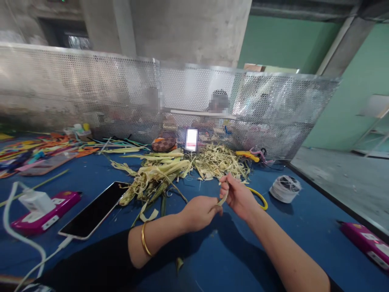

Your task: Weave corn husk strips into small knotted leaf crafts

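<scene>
My left hand [201, 211], with a gold bangle [145, 239] on its forearm, pinches the lower end of a pale, narrow corn husk strip [223, 199]. My right hand [238, 195] grips the same strip higher up, its fingers curled, so the strip runs short between the two. A bundle of pale green and dry corn husks [161, 174] lies beyond my left hand. Just past my right fingers spreads a heap of shredded husk scraps [217, 160]. A yellow loop [265, 202] shows partly behind my right wrist.
A wound white spool [285, 189] stands on the blue table [209, 259] at right. Left are a charging phone [97, 211], a magenta power strip [60, 205] and coloured strips [36, 156]. A lit screen [191, 140] stands before the perforated partition [121, 93]. Another power strip [366, 243] lies right.
</scene>
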